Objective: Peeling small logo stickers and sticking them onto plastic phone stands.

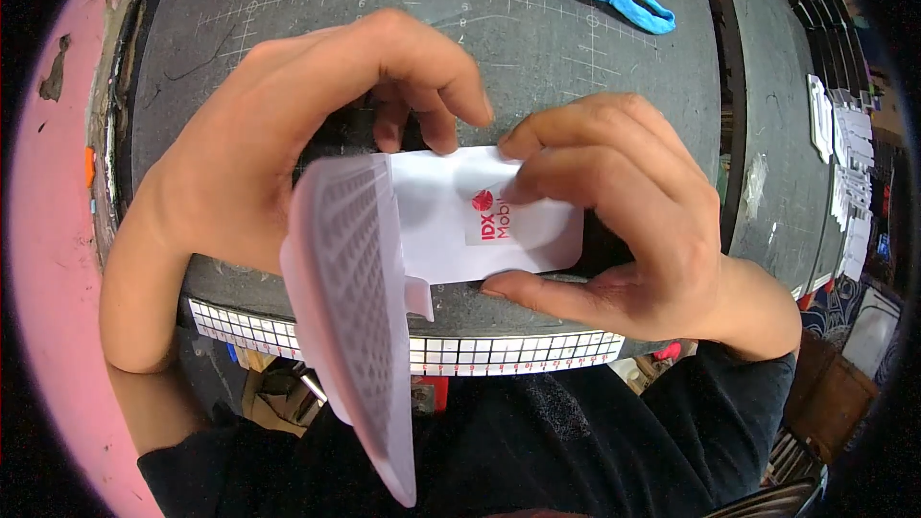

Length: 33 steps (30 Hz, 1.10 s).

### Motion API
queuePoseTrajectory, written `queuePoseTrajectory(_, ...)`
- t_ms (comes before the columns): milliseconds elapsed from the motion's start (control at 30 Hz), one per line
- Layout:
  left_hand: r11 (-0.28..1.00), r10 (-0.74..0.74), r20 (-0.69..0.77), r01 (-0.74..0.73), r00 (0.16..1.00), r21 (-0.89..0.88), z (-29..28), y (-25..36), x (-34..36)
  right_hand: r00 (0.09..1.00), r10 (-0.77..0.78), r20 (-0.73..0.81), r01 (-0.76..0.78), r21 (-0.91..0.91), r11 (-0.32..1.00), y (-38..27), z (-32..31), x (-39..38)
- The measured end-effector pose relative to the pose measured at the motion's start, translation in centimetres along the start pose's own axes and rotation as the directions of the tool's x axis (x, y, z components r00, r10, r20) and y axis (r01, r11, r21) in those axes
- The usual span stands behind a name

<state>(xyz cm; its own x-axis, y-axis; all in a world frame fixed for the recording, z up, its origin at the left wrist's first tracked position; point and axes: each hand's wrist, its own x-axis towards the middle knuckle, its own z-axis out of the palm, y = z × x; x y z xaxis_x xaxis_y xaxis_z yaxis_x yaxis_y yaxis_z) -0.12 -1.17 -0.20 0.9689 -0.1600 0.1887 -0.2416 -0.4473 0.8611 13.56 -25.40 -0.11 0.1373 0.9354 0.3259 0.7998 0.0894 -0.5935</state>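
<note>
Right hand (652,201) nearer the red-printed label (484,216); white panel (432,230) lies crosswise between both hands.

Panel flat on the dark gridded mat (518,67), long axis running left-right, roughly along the ruler strip (508,357). Label sits toward its right half, its print turned sideways. Right hand comes in from the right, fingers spread across the panel: one fingertip on the label's upper right, another at the far edge, thumb by the near edge. Spanning, not pinched closed; can't tell pressure. Left hand (240,125) arches loosely at the far left edge, fingertips curled there; thumb hidden behind the upright patterned flap (355,278), so can't tell if it grips anything. Flap stands at the panel's left end, leaning toward the person.
</note>
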Motion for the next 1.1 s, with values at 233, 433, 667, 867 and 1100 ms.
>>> queuePoseTrajectory(233, 0.999, 0.019, 0.007, -0.019, 1.000, 0.028, 0.1, 0.0, -0.1, 0.996, -0.084, -0.011, 0.083, -0.056, 0.995, 0.5, 0.0, -0.2)
queuePoseTrajectory(433, 0.998, 0.044, 0.010, -0.045, 0.999, 0.039, 0.1, -0.2, -0.1, 0.999, -0.020, -0.030, 0.020, 0.003, 1.000, 0.3, 0.1, -0.1)
queuePoseTrajectory(667, 0.993, 0.069, 0.032, -0.072, 0.997, 0.092, 0.0, -0.2, -0.1, 0.995, -0.099, -0.026, 0.098, -0.044, 0.994, 0.7, 0.1, -0.2)
queuePoseTrajectory(867, 0.996, 0.063, 0.037, -0.065, 0.997, 0.063, 0.0, -0.3, 0.0, 0.998, -0.023, -0.061, 0.022, -0.017, 1.000, 0.5, 0.1, -0.1)
queuePoseTrajectory(1100, 0.995, 0.061, 0.028, -0.063, 0.998, 0.080, 0.1, -0.2, -0.2, 0.995, -0.093, -0.021, 0.092, -0.013, 0.996, 0.8, -0.1, -0.2)
